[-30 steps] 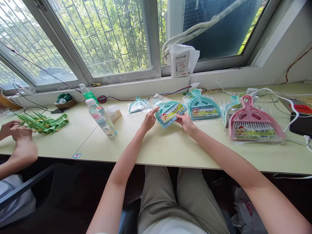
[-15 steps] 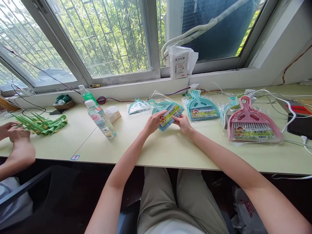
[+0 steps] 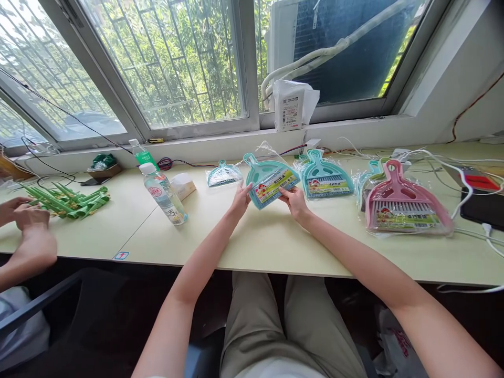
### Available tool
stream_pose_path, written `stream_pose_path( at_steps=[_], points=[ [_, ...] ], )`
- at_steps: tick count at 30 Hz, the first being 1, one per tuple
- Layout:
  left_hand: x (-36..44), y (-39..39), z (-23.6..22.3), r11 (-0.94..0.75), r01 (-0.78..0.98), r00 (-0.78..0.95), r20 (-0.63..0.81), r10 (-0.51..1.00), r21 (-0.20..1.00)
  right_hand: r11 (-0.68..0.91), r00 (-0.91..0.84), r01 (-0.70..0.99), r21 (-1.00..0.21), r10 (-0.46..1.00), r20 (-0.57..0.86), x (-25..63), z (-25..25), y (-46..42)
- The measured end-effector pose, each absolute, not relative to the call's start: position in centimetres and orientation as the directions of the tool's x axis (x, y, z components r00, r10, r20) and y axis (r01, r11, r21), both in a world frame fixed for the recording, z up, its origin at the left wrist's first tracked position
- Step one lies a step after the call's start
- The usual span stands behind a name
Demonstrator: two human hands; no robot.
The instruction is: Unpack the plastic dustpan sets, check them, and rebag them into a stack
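Observation:
Between my hands is a teal dustpan with a brush and a printed label card (image 3: 271, 184), tilted up to the right above the table. My left hand (image 3: 241, 200) is closed on the dustpan's left edge, thumb at the front. At the lower right, my right hand (image 3: 295, 202) pinches the labelled brush (image 3: 271, 197) against the pan. Clear plastic film shows behind the handle; whether it wraps the set I cannot tell. Just to the right lies a bagged teal dustpan set (image 3: 328, 176), and a smaller bagged set (image 3: 223, 174) lies to the left.
A bagged pink dustpan set (image 3: 405, 199) lies on other sets at right, near white cables (image 3: 466, 184). Left of me stand a water bottle (image 3: 163, 194) and a tissue box (image 3: 184, 188). Another person's hands (image 3: 29, 215) are by green strips (image 3: 74, 202) at far left.
The brush and label now lie over the dustpan, which has come up into my hands. My left hand has shifted from the label to the pan's left edge.

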State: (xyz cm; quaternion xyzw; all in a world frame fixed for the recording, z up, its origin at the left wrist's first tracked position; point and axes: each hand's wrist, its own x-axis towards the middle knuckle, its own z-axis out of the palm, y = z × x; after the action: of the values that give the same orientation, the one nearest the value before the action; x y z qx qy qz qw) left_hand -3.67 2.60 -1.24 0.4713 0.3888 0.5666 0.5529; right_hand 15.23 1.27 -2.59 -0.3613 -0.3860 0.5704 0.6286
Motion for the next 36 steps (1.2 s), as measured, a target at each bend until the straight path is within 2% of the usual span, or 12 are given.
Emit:
stream_pose_path(
  at_steps=[5,7,9,12,14,16,18,20,22,28,31,36],
  points=[
    [-1.6,1.4,-1.9,0.050,-0.332,0.214,0.024,0.977,0.942,0.145,0.153,-0.462,-0.875,0.985,0.082,15.1,-2.8,1.5],
    [-1.3,1.1,-1.8,0.018,-0.317,0.256,0.067,0.964,0.948,0.149,0.183,-0.458,-0.876,0.980,0.071,15.1,-2.9,1.6],
    [-1.3,1.0,-1.5,-0.069,-0.252,0.209,0.124,0.970,0.965,0.141,0.195,-0.438,-0.888,0.979,0.059,15.1,-2.9,1.6],
    [-1.6,0.9,-1.0,-0.228,0.030,-0.071,0.230,0.971,0.973,0.137,0.184,-0.422,-0.896,0.981,0.063,15.0,-3.0,1.5],
    [-1.9,0.6,-0.6,-0.338,0.319,-0.217,0.416,0.883,0.885,0.137,0.164,-0.430,-0.892,0.984,0.072,14.9,-3.1,1.4],
    [-2.0,0.2,-0.3,-0.439,0.569,-0.162,0.618,0.769,0.695,0.132,0.131,-0.442,-0.887,0.988,0.081,14.7,-3.1,1.3],
    [-2.1,0.1,-0.2,-0.515,0.693,0.015,0.704,0.710,0.505,0.123,0.092,-0.448,-0.886,0.992,0.091,14.5,-3.1,1.1],
    [-2.1,0.1,-0.4,-0.557,0.728,0.168,0.684,0.710,0.400,0.111,0.065,-0.439,-0.892,0.994,0.091,14.3,-3.1,0.9],
    [-2.1,0.3,-0.8,-0.575,0.743,0.260,0.642,0.721,0.344,0.096,0.058,-0.419,-0.903,0.995,0.079,14.2,-3.1,0.7],
    [-2.1,0.2,-1.1,-0.526,0.836,0.349,0.587,0.730,0.157,0.073,0.050,-0.385,-0.920,0.997,0.059,13.9,-3.0,0.4],
    [-1.8,-0.1,-0.9,-0.538,0.832,0.374,0.574,0.728,0.139,0.067,0.035,-0.379,-0.923,0.998,0.058,13.8,-2.8,0.3],
    [-1.2,-0.1,-1.2,-0.556,0.808,0.358,0.587,0.726,0.195,0.039,0.002,-0.368,-0.929,0.999,0.041,13.6,-2.6,0.0]
  ],
)
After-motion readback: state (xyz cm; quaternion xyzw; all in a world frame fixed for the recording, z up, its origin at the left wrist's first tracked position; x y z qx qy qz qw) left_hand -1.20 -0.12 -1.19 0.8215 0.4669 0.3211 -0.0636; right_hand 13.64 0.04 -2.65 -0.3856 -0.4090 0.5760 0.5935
